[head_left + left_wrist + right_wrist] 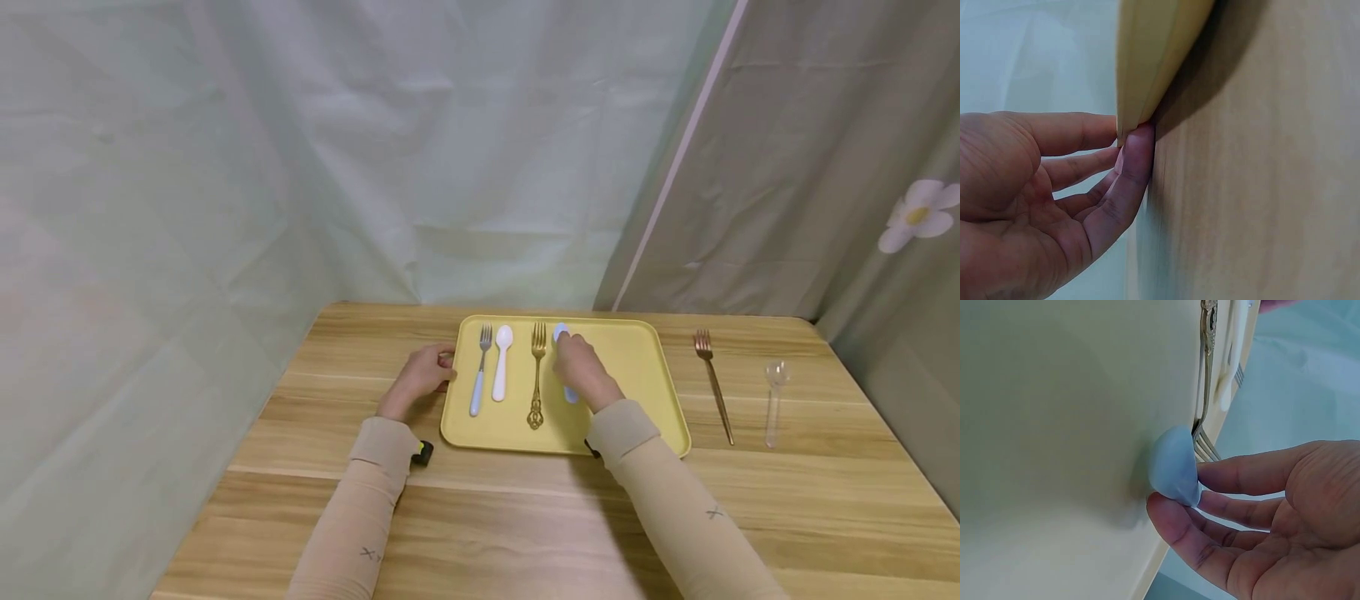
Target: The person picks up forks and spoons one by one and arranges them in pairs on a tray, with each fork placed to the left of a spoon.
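Observation:
My left hand [422, 375] pinches the left rim of the yellow tray [487, 435]; in the left wrist view the thumb lies on the tray edge [1141, 56] and a fingertip is tucked under it. Over the tray's middle, my right hand [585, 371] pinches a light blue spoon [572, 395]. The right wrist view has its bowl [1172, 464] between thumb and fingers. Left of that spoon lie an ornate gold fork [537, 375], a white spoon [501, 367] and a fork with a pale blue handle [477, 392]. Part of the blue spoon is hidden by the hand.
On the wooden table [510, 525], to the right of the tray, lie a copper-coloured fork [714, 387] and a clear plastic spoon [775, 392]. Behind the table hangs a pale curtain [487, 167].

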Motion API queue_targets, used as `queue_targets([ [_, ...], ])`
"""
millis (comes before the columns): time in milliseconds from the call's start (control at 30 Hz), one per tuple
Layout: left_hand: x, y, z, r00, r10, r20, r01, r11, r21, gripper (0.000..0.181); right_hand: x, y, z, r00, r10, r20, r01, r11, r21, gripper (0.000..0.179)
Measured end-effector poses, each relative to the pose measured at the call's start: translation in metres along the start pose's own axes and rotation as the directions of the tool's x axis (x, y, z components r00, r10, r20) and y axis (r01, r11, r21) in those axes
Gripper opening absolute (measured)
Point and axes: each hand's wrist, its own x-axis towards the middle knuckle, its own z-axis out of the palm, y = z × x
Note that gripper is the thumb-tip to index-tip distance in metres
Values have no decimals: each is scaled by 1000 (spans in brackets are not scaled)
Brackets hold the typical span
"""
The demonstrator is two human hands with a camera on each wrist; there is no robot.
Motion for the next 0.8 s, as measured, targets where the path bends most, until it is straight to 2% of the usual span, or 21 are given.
queue_targets([
  [800, 0, 1, 0, 1000, -2, -1, 2, 1000, 5, 54, 2, -5, 3, 999, 17, 31, -15, 999, -34, 31],
])
